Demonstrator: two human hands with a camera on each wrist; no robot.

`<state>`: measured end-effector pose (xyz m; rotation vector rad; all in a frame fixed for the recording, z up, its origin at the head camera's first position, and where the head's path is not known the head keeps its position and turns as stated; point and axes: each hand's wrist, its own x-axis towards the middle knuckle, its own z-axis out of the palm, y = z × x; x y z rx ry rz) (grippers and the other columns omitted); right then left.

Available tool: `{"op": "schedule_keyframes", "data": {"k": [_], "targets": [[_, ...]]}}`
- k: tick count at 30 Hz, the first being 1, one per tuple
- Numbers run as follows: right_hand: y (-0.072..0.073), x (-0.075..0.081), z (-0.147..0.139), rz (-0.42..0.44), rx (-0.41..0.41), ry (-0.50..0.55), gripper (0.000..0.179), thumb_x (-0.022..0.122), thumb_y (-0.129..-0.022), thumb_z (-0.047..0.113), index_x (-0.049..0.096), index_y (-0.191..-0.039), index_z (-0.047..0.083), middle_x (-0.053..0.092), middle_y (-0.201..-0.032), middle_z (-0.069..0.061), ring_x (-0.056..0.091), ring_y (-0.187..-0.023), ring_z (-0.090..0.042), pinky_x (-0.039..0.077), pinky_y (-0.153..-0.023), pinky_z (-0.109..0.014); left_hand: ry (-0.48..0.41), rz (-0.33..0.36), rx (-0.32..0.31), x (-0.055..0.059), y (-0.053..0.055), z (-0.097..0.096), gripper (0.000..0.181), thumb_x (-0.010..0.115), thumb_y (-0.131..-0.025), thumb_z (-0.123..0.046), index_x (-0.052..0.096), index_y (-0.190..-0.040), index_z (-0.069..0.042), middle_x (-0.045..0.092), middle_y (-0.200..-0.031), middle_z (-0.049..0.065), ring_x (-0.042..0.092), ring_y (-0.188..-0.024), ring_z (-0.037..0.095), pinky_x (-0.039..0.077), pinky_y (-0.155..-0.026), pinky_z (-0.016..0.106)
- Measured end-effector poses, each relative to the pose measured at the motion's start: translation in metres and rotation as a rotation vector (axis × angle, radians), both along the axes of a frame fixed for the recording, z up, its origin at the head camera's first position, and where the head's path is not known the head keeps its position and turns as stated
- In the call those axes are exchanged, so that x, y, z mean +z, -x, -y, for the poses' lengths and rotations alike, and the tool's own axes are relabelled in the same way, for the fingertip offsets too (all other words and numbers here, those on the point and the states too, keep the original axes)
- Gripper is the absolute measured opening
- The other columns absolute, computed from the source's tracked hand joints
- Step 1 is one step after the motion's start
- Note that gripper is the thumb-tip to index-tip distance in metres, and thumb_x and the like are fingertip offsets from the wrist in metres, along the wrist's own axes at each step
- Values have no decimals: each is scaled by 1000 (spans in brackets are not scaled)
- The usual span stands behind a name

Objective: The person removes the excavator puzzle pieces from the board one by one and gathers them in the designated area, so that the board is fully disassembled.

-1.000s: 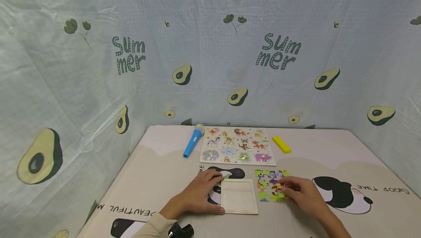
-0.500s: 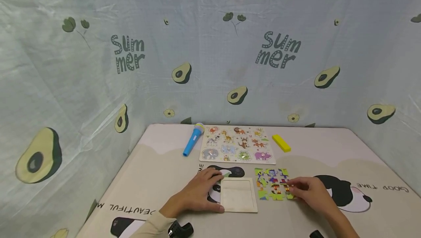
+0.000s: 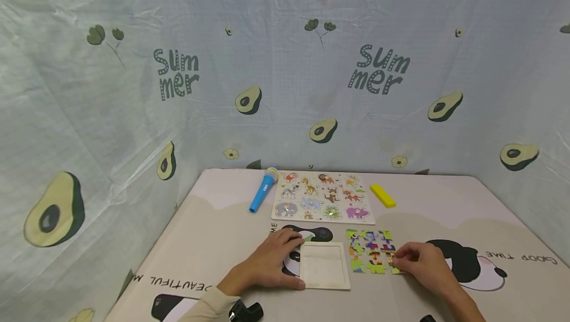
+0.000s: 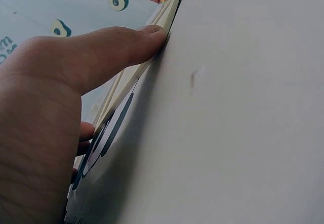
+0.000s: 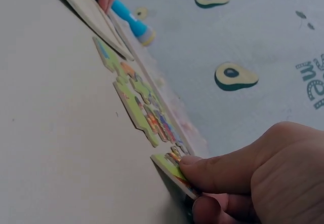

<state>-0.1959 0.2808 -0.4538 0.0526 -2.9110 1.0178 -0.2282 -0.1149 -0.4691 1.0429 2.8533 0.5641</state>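
My left hand holds a shallow wooden puzzle tray along its left side, thumb at the near corner and fingers at the far one. The tray lies bare inside, without pieces. To its right, colourful jigsaw pieces lie in a loose square with small gaps. My right hand pinches the near right corner piece between thumb and fingers. In the right wrist view that piece sits tilted, slightly apart from its neighbour. The left wrist view has my thumb pressed on the tray's edge.
Behind the tray lies an animal peg puzzle board. A blue toy microphone is at its left, a yellow block at its right. A patterned cloth backdrop rises behind the table.
My right hand has shifted right, from over the right column of jigsaw pieces to the near right corner piece, uncovering more of the picture. My left hand stays on the tray.
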Motion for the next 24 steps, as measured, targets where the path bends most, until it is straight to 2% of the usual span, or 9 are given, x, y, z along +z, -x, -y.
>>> {"op": "schedule_keyframes", "data": {"k": [12,24], "targets": [[2,0,2,-102,45,-148,12,84,-81,19,73,-81,14,61,-72,6,50,-71,-14,40,-61,-25,0,-26,-8,0,3,-1,98,62,-76,-81,47,-152,-21,44,-152,-3,35,-145,22,30,-121,52],[2,3,-2,-63,27,-131,10,81,-85,20,75,-86,12,63,-75,5,51,-73,-15,39,-61,-25,18,-42,-34,0,6,-4,98,60,-78,-81,44,-154,-21,43,-154,-2,32,-148,23,27,-122,53]]}}
